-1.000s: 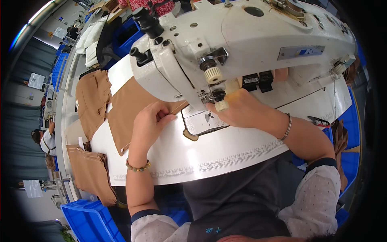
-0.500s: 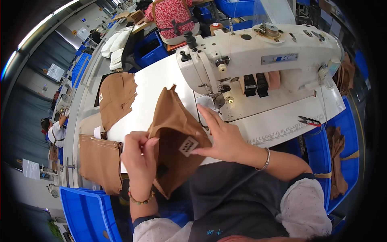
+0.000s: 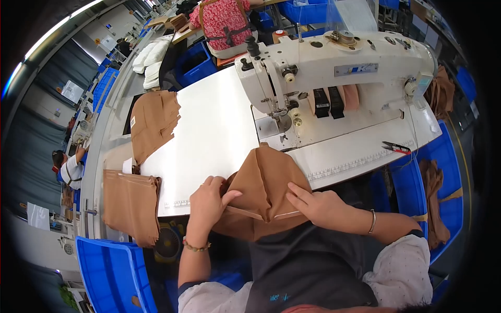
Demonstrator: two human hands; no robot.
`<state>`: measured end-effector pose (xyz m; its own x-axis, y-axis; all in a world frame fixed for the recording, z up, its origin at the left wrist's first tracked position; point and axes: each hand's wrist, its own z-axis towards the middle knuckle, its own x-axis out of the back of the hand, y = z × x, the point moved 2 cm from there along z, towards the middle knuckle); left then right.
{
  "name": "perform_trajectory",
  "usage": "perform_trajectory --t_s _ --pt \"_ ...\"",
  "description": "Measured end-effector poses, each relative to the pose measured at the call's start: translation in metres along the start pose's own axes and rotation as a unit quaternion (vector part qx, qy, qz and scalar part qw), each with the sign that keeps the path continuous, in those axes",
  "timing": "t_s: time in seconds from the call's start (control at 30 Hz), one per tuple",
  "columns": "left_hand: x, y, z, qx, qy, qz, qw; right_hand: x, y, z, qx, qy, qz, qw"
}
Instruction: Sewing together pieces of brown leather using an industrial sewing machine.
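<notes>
A brown sewn fabric piece (image 3: 269,180) with a seam down its middle hangs partly over the sewing table's front edge, its pointed top resting on the white tabletop (image 3: 209,130). My left hand (image 3: 207,204) grips its left side, the thumb on top and the fingertips partly hidden behind the cloth. On the right side, my right hand (image 3: 318,208) holds the cloth with its fingers laid over it and the thumb out of sight underneath. Just beyond the cloth's tip stands a white sewing machine (image 3: 334,68), its needle area apart from the fabric.
Stacked brown fabric pieces (image 3: 130,203) lie at the table's left edge, with more cut pieces (image 3: 154,122) behind. Red-handled thread snips (image 3: 396,148) rest at the right. Blue bins (image 3: 112,276) flank the table. A person in a red patterned top (image 3: 224,23) sits beyond.
The fabric piece has come down toward me from an upright, open hold and turned, so its seam now faces up and the white label is out of sight. Both hands have moved right.
</notes>
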<state>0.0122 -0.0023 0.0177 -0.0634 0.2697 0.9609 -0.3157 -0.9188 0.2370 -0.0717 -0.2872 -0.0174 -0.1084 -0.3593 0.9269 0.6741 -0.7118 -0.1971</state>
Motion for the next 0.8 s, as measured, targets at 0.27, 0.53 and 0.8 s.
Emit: perform_trajectory --t_s 0.27,0.53,0.8 --pt "-0.022 0.029 0.016 0.001 0.009 -0.290 0.957 0.014 -0.002 -0.001 0.030 0.028 0.051 0.998" --pt "0.003 0.043 -0.009 0.058 -0.082 -0.519 0.849 0.031 0.030 0.062 -0.060 0.217 0.340 0.913" --pt "0.020 0.039 -0.019 0.078 -0.089 -0.628 0.769 0.050 0.021 0.062 -0.168 0.000 0.507 0.845"
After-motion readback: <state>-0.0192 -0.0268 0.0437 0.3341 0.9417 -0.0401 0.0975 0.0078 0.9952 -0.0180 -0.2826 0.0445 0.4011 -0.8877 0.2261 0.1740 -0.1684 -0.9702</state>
